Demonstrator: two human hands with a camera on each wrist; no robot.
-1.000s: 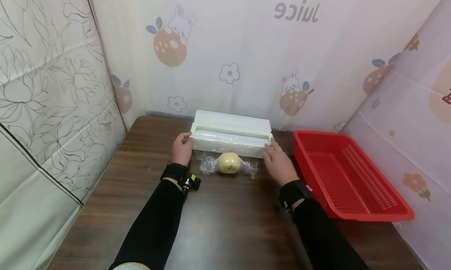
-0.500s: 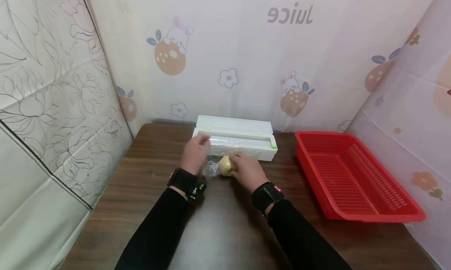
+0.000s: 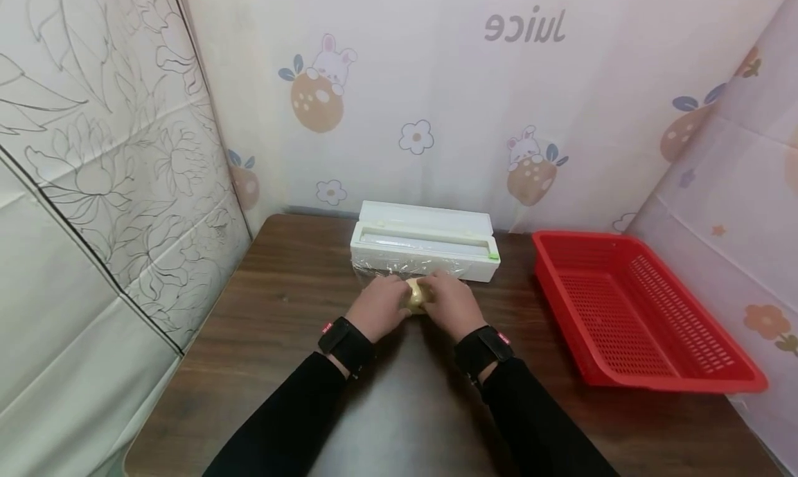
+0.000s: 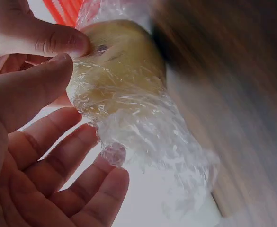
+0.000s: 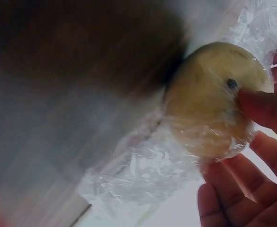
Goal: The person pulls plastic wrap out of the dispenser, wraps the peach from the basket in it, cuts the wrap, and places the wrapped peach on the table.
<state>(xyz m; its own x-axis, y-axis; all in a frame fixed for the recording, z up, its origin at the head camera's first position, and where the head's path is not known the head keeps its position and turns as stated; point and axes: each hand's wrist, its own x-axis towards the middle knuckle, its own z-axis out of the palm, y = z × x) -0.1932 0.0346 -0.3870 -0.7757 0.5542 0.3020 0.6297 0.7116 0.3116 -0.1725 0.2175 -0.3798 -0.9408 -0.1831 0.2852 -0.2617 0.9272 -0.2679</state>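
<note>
A round pale-yellow pear (image 3: 415,297) sits on the table in front of a white cling film box (image 3: 424,264), with a clear sheet of film (image 4: 157,137) over it and bunched at its sides. My left hand (image 3: 380,307) grips the pear's left side, thumb at its edge and curled fingers against the crinkled film in the left wrist view. From the other side my right hand (image 3: 454,307) holds the pear, its thumb beside the dark spot on the fruit in the right wrist view. Both hands hide much of the pear in the head view.
The box stands near the back of the brown wooden table (image 3: 299,311), its lid (image 3: 427,216) raised and the film roll (image 3: 430,244) inside. A red plastic basket (image 3: 673,383) stands to the right. Printed cloth (image 3: 399,82) hangs behind.
Both hands have left the ends of the box and come together at the pear, the right hand reaching it first. The box stays in place with its lid up.
</note>
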